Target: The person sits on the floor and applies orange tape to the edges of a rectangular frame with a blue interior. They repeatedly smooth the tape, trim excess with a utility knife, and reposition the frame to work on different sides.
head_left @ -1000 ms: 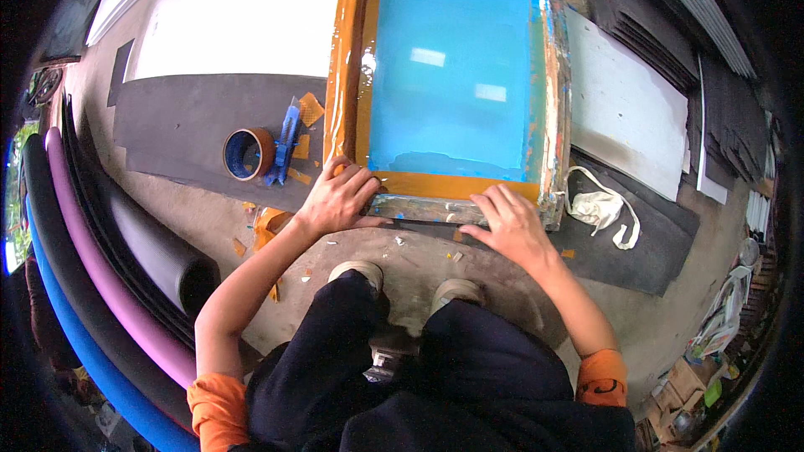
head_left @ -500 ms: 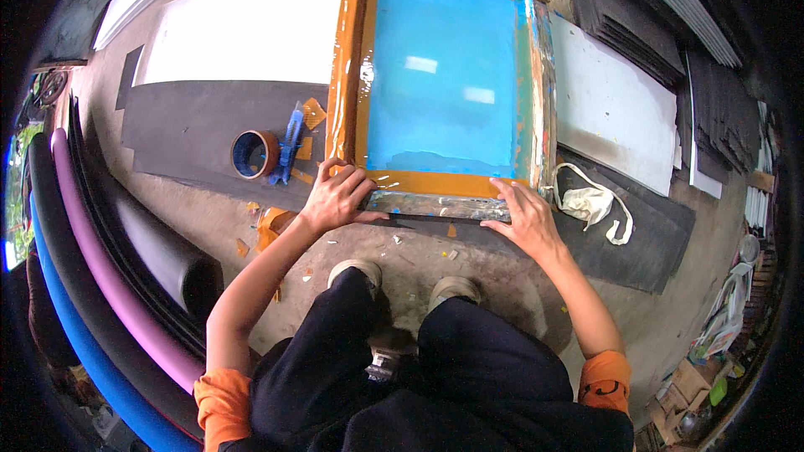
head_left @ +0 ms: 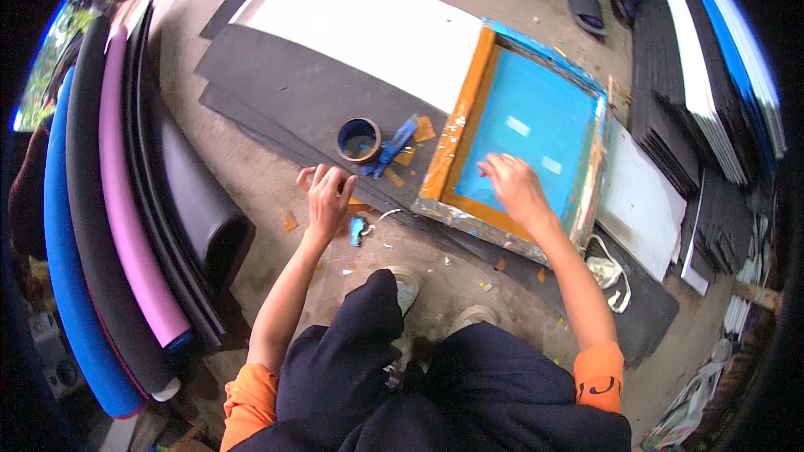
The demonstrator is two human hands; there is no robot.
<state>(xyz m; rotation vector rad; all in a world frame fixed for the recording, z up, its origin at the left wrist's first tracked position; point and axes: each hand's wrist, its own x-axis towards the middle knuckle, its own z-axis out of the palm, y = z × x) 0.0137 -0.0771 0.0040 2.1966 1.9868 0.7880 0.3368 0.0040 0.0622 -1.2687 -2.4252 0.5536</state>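
A screen-printing frame [head_left: 430, 206] with blue mesh [head_left: 515, 113] and brown tape along its inner edges lies on the floor sheets, ahead and to the right. Over the near part of the mesh is my right hand [head_left: 517, 188], its fingers bent and smeared by motion; whether it touches the mesh is unclear. My left hand [head_left: 327, 201] hovers to the left of the frame, fingers loosely curled and apart, holding nothing. Just beyond it sit a roll of brown tape [head_left: 343, 141], a blue box cutter [head_left: 395, 147] and brown tape scraps [head_left: 425, 128].
Long foam rolls in blue [head_left: 79, 285], black and pink [head_left: 134, 226] line the left. White board [head_left: 360, 29] and dark sheets [head_left: 276, 75] lie ahead. Stacked panels [head_left: 670, 125] stand at right, near a white cloth [head_left: 605, 272]. Another person's foot [head_left: 586, 4] shows at the back.
Both hands have let go of the frame's near edge. My left hand has moved away from it, my right up over the mesh. The view has swung left, so the frame appears tilted and farther right.
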